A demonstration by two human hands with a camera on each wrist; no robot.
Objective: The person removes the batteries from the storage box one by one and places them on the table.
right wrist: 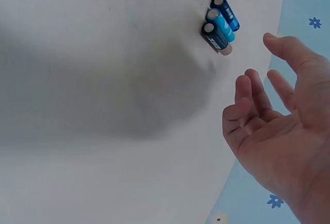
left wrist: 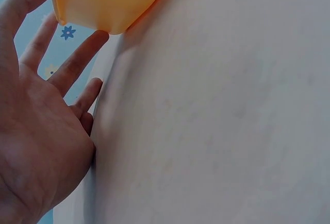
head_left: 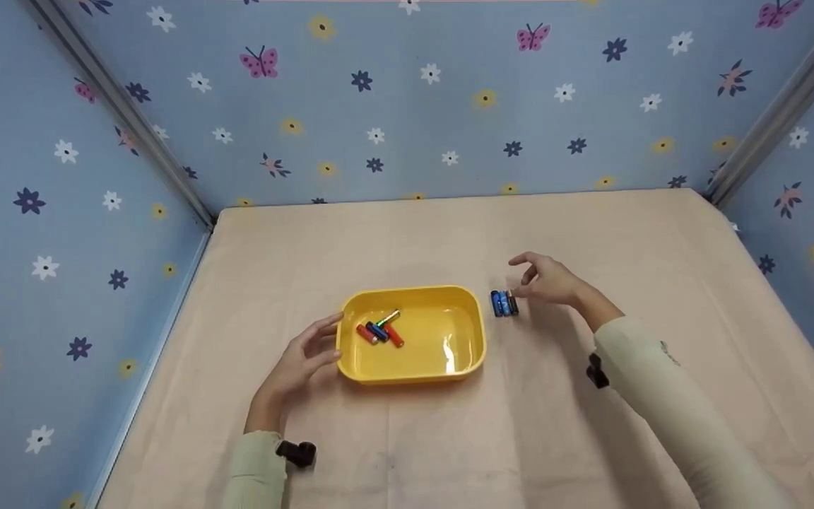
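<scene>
A yellow plastic tray stands mid-table. In its left part lie two red batteries, a dark blue battery and a green-and-gold one. My left hand is at the tray's left end, fingers spread and extended, with fingertips against its wall and rim. Right of the tray, three batteries in blue, light blue and black lie side by side on the cloth. My right hand hovers just beside them, fingers loosely bent, thumb apart, and nothing in its grasp.
A pale pinkish cloth with creases covers the table. Blue panels printed with flowers and butterflies stand behind it and at both sides, joined by grey posts. Each sleeve carries a small black wrist camera.
</scene>
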